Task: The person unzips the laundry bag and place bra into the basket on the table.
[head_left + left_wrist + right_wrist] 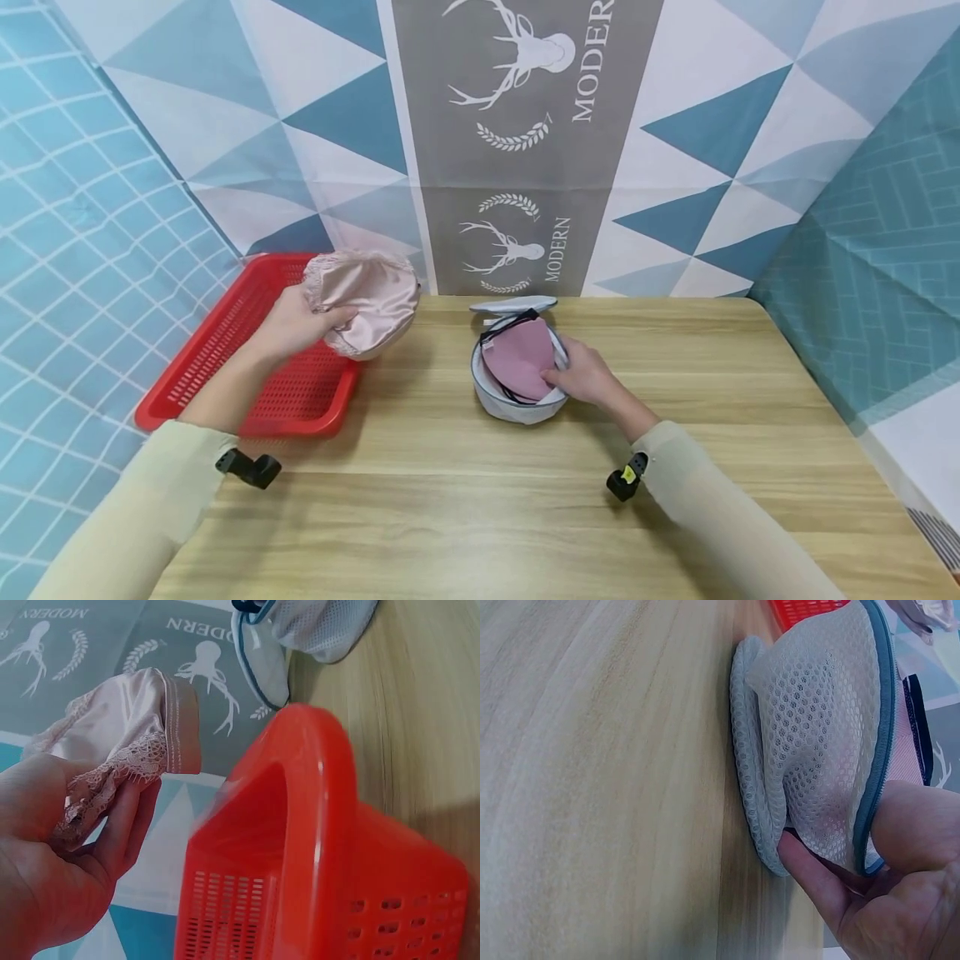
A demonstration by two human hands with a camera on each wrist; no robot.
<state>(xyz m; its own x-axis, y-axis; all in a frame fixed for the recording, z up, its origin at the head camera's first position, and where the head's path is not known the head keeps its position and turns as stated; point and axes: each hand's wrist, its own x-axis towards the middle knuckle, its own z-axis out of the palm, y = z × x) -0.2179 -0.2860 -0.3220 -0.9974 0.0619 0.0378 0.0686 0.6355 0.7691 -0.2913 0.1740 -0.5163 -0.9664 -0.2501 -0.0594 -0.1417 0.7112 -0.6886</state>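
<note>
My left hand holds pale pink satin underwear with lace trim, raised over the right rim of the red basket. In the left wrist view, the thumb and fingers pinch its lace edge. My right hand grips the right side of a round white mesh laundry bag with a blue zip edge. Its lid is folded back. Inside lies a mauve-pink cloth piece with black edging, the right thumb at its side. The right wrist view shows fingers outside the mesh wall.
A red perforated plastic basket stands on the left of the wooden table. Patterned sheets hang behind the table and along both sides.
</note>
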